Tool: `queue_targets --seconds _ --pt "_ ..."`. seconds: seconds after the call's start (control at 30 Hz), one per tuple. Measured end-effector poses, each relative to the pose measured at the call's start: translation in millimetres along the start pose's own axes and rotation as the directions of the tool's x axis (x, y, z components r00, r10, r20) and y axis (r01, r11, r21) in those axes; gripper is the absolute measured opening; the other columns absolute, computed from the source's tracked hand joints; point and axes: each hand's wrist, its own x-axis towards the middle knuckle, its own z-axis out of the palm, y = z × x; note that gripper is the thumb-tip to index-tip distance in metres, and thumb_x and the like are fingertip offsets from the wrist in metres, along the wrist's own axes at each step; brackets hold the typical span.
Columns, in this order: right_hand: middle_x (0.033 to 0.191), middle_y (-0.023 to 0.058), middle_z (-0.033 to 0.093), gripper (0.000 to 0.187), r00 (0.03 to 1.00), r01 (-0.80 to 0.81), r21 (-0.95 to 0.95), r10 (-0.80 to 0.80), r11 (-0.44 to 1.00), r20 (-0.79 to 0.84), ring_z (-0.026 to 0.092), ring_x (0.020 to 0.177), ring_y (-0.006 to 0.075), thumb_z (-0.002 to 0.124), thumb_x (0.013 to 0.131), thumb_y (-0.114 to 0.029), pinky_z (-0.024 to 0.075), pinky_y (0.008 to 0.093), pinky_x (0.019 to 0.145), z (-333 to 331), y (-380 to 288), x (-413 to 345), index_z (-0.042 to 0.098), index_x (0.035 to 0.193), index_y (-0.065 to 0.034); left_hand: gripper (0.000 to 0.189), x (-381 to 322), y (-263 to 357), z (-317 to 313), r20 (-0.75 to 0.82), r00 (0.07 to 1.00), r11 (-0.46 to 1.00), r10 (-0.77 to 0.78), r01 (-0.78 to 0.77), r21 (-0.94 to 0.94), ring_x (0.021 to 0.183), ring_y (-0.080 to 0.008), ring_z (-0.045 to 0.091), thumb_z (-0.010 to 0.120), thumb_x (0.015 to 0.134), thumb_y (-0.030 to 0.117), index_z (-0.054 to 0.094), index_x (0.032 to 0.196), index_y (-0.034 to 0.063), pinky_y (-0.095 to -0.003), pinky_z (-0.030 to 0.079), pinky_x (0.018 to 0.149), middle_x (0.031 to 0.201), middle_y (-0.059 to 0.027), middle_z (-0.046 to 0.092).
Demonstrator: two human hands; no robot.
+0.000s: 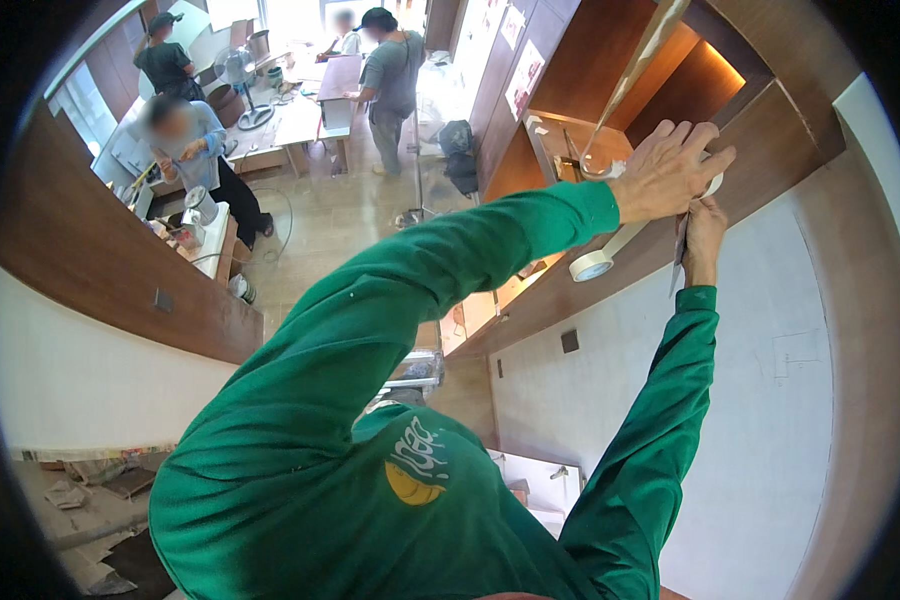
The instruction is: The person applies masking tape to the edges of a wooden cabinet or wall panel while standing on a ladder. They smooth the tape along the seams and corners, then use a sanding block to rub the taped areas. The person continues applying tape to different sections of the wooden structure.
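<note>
My left hand (671,171) reaches across to the cabinet's wooden edge panel (769,124), its fingers bent around a curved piece of white tape (713,184). Just below it, my right hand (705,234) is raised close to the same tape. A thin flat blade, apparently a scraper (677,259), is held in that right hand and points downward. A roll of masking tape (591,266) hangs below my left wrist, with a pale strip running up from it along the wood. My fingers partly hide where the tape meets the panel.
Lit wooden shelves (592,139) open beside my left hand. A long brown strip (634,75) hangs in front of them. The white wall panel (765,360) curves at right. Several people stand around a worktable (300,131) and a fan (244,75). A cable (291,217) crosses the floor.
</note>
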Motion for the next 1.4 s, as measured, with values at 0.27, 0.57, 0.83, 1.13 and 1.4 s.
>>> queue_targets --seconds 0.27,0.57,0.83,1.13,1.4 --pt "0.093 0.0031 0.071 0.024 0.999 -0.029 -0.217 0.025 0.976 -0.020 0.060 0.082 0.0112 0.067 0.084 -0.008 0.0458 0.0248 0.075 2 -15 -6 0.075 0.105 0.0006 0.023 27 -15 -3 0.157 0.962 0.968 0.222 -0.237 0.084 0.093 -0.0235 0.053 0.075 0.068 0.019 0.074 0.088 0.0091 -0.0373 0.040 0.077 0.101 -0.0072 0.054" --pt "0.089 0.0048 0.071 0.023 0.996 -0.085 -0.091 0.087 0.992 0.009 0.060 0.082 0.0119 0.072 0.083 -0.011 0.0460 0.0248 0.077 -4 0 4 0.075 0.102 0.0010 0.015 44 -16 -2 0.290 0.925 0.951 0.246 -0.288 0.112 0.092 -0.0260 0.059 0.068 0.071 0.019 0.075 0.080 0.0100 -0.0393 0.043 0.078 0.092 -0.0079 0.060" --pt "0.086 0.0016 0.071 0.027 1.000 -0.012 -0.186 0.010 0.983 -0.012 0.060 0.080 0.0103 0.079 0.083 -0.029 0.0471 0.0248 0.076 -7 -9 -11 0.078 0.093 -0.0036 0.020 73 -6 -2 0.228 0.972 0.996 0.059 -0.042 -0.081 0.087 -0.0302 0.066 0.068 0.071 0.018 0.077 0.089 0.0157 -0.0437 0.054 0.076 0.087 -0.0088 0.066" --pt "0.070 0.0037 0.069 0.032 0.997 -0.036 -0.107 0.028 0.994 -0.073 0.060 0.062 0.0104 0.082 0.078 -0.031 0.0481 0.0276 0.058 14 -12 -18 0.076 0.081 0.0002 0.018 92 -20 -17 0.255 0.943 0.887 -0.213 0.296 -0.353 0.069 -0.0240 0.070 0.065 0.079 0.010 0.076 0.092 0.0048 -0.0336 0.055 0.067 0.077 -0.0149 0.072" --pt "0.086 0.0114 0.073 0.043 0.850 0.394 -0.210 -0.441 0.895 -0.287 0.068 0.081 0.0164 0.082 0.077 -0.030 0.0537 0.0314 0.077 2 -72 -17 0.073 0.108 -0.0008 0.019 113 -26 -9 0.251 0.947 0.820 -0.201 0.303 -0.486 0.063 -0.0074 0.057 0.073 0.086 0.016 0.076 0.093 -0.0010 -0.0240 0.045 0.058 0.070 -0.0028 0.067"
